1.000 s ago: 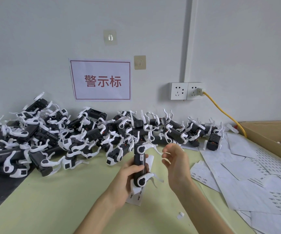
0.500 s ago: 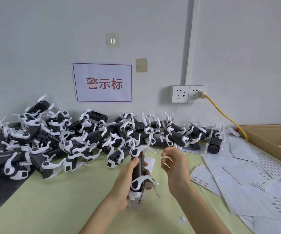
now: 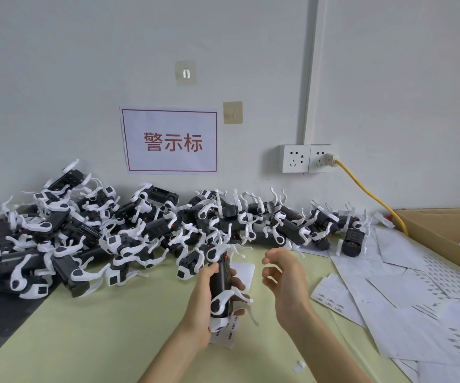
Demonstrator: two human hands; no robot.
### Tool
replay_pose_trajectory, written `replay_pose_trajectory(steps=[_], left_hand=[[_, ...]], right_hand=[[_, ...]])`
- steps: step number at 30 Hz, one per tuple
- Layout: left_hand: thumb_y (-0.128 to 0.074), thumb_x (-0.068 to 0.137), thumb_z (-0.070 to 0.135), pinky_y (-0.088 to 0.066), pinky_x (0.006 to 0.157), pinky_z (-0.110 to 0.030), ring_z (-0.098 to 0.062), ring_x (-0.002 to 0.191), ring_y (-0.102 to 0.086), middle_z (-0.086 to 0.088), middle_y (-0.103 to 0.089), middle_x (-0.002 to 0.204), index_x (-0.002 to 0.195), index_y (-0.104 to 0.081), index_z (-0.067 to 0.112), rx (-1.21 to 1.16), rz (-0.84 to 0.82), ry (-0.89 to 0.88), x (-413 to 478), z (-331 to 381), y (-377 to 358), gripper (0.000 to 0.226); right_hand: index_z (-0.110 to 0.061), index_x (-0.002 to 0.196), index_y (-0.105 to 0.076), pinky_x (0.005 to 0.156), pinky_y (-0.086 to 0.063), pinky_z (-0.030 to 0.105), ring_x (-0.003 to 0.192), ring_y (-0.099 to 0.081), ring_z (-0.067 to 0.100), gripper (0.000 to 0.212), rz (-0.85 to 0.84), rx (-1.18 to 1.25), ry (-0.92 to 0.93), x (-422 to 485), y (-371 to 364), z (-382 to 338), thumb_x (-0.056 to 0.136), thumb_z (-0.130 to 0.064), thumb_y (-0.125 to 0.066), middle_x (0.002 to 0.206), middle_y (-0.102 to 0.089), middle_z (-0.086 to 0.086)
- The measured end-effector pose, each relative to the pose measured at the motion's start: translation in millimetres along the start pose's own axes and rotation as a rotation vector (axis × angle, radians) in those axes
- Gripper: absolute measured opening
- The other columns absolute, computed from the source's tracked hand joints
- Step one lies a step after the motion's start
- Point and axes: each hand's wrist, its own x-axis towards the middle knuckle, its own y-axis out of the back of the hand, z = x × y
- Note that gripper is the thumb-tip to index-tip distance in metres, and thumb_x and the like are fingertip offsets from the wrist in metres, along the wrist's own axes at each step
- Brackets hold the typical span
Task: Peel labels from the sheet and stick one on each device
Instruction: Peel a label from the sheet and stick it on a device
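Between the curled fingers and thumb of the left hand (image 3: 205, 297), a black device (image 3: 221, 283) is standing nearly upright, gripped together with a label sheet (image 3: 230, 331) tucked behind it. Just right of it, the right hand (image 3: 285, 277) is hovering with fingers loosely spread, holding nothing visible. With both things sharing one grip, the sheet is probably liable to slip or crease during peeling.
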Motion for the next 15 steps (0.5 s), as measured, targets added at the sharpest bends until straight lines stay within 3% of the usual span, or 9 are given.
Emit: replay_pose_trajectory(steps=[8,11,13,15], left_hand=[[-0.048,0.1,0.042,-0.056,0.052,-0.03,-0.027,0.066,-0.073,-0.017,-0.074,0.088,0.104,-0.065,0.005,-0.095,0.049,0.041,3.0,2.9,3.9,0.041],[-0.049,0.101,0.037,-0.057,0.06,-0.036,-0.027,0.07,-0.073,-0.02,-0.076,0.093,0.104,-0.065,0.003,-0.046,-0.01,0.057,2.9,2.0,5.4,0.038],[-0.052,0.099,0.035,-0.055,0.063,-0.037,-0.029,0.072,-0.072,-0.019,-0.074,0.096,0.107,-0.064,0.003,-0.018,-0.053,0.073,1.5,1.1,5.4,0.035],[-0.06,0.092,0.043,-0.054,0.064,-0.037,-0.03,0.074,-0.071,-0.019,-0.072,0.096,0.107,-0.07,0.005,-0.015,-0.104,0.083,-0.4,0.1,4.1,0.042]], right_hand=[[-0.008,0.086,-0.063,0.061,-0.044,0.029,0.061,-0.054,0.015,0.011,0.033,-0.15,0.06,2.3,-0.1,10.0,0.093,-0.006,-0.056,0.084,-0.06,0.003],[-0.016,0.097,-0.069,0.072,-0.046,0.03,0.086,-0.064,0.015,0.014,0.005,-0.215,0.137,0.6,-3.3,11.9,0.099,-0.017,-0.055,0.101,-0.067,-0.003],[-0.028,0.108,-0.069,0.081,-0.047,0.031,0.107,-0.063,0.01,0.019,-0.12,-0.264,0.172,-0.6,-4.5,12.6,0.099,-0.036,-0.055,0.116,-0.066,-0.009],[-0.037,0.117,-0.067,0.091,-0.05,0.033,0.115,-0.062,0.005,0.036,-0.28,-0.304,0.158,-1.2,-4.4,12.3,0.089,-0.053,-0.052,0.124,-0.065,-0.016]])
